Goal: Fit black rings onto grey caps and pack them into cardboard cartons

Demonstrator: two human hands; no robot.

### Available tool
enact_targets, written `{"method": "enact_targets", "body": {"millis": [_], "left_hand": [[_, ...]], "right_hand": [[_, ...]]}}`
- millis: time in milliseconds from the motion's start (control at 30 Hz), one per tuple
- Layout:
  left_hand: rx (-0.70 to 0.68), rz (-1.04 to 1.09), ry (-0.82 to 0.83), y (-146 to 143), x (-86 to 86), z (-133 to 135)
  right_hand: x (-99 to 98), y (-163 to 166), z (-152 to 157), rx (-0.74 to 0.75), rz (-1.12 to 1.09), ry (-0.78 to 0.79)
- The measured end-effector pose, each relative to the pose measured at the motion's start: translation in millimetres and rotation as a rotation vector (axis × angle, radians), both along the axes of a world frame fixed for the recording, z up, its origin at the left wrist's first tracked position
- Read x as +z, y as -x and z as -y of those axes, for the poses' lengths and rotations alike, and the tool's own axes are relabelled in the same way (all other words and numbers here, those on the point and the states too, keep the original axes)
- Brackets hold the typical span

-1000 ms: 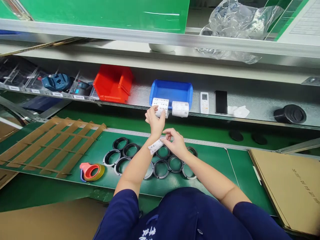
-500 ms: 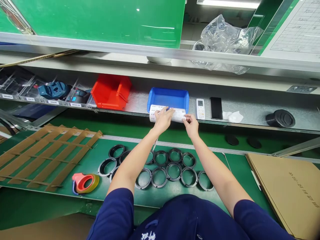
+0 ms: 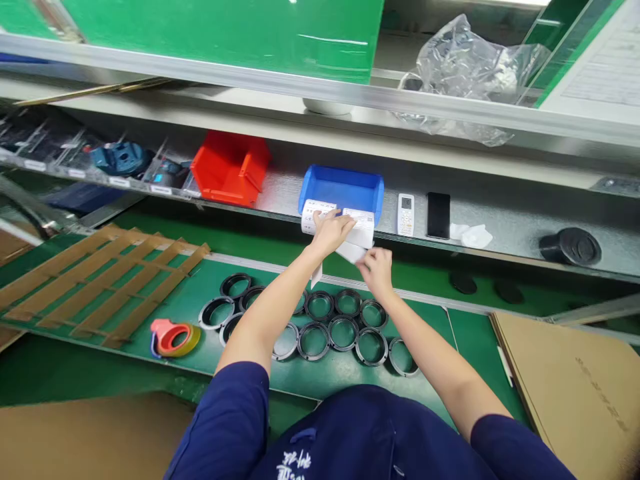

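A roll of printed white labels (image 3: 310, 219) is held at the front lip of the blue bin (image 3: 345, 175). My left hand (image 3: 330, 233) lies over the roll with its fingers closed on it. To the right, my right hand (image 3: 376, 268) pinches the end of a white label strip (image 3: 351, 252) that hangs down from the roll. Its fingertips are drawn together at the strip's lower corner. Another loose white strip end (image 3: 317, 276) shows below my left wrist. Beneath my forearms, several black rings (image 3: 314, 341) lie on the green bench, some hidden by my left arm.
On the shelf are a red bin (image 3: 231, 168), a white remote (image 3: 405, 215), a phone (image 3: 439, 215), crumpled tissue (image 3: 475, 236) and a black cylinder (image 3: 571, 247). The bench holds a tape dispenser (image 3: 174, 338), cardboard dividers (image 3: 107, 283) and a cardboard stack (image 3: 565, 373).
My right hand has moved down and slightly left, drawing the label strip away from the roll. The strip now bends downward. The whole view has shifted a little.
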State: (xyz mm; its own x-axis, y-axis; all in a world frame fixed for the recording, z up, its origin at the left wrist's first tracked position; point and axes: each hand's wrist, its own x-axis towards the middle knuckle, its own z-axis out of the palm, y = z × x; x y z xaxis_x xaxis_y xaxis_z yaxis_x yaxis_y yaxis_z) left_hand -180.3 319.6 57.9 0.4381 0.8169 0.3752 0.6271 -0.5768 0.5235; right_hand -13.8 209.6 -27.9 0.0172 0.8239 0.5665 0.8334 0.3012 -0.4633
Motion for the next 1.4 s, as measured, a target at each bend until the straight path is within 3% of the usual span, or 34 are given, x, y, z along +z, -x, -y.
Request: {"method": "enact_targets", "body": {"millis": [67,133,233,300,400,500,567,633,700,800,933,1033,1133,1267,1400], "left_hand": [[0.038,-0.030,-0.019,1,2.9,11],[0.117,0.001,-0.050,5,2.1,36],[0.270,0.171,-0.025,12,-13.0,99],[0.368,0.336,0.053,20,-36.9,153],[0.539,0.587,0.223,37,-93.0,265],[0.827,0.774,0.426,39,-147.8,417],[1.119,0.915,0.559,30,-170.7,522],[1.368,0.982,0.593,21,-183.6,614],[1.551,1.036,0.564,15,-191.1,688],[1.740,1.166,0.493,11,-197.8,770],[1.847,1.316,0.381,14,-205.0,857],[1.890,1.376,0.287,26,-214.0,930],[1.987,1.514,0.090,41,-219.0,1015],[2.101,1.620,-0.179,59,-209.0,1124],[2.121,1.641,-0.251,87,-199.2,1197]], "right_hand": [[-24.3,2,42,0.260,0.190,0.119],[-49.7,-5,89,0.475,0.216,0.217],[-77.0,-39,143,0.597,0.001,0.368],[-86.0,-63,155,0.633,-0.151,0.497],[-100.2,-66,157,0.723,-0.297,0.722],[-120.9,-44,183,0.841,-0.400,0.938],[-132.7,-29,215,0.897,-0.467,1.054],[-141.5,-17,254,0.942,-0.510,1.144],[-149.2,-6,293,0.996,-0.498,1.216],[-162.2,16,344,1.093,-0.394,1.306],[-179.4,73,412,1.255,-0.264,1.382],[-185.5,140,487,1.369,-0.228,1.401],[-173.9,211,588,1.478,-0.203,1.399],[-136.2,283,738,1.665,-0.152,1.471],[-114.9,335,845,1.820,-0.084,1.538]]}}
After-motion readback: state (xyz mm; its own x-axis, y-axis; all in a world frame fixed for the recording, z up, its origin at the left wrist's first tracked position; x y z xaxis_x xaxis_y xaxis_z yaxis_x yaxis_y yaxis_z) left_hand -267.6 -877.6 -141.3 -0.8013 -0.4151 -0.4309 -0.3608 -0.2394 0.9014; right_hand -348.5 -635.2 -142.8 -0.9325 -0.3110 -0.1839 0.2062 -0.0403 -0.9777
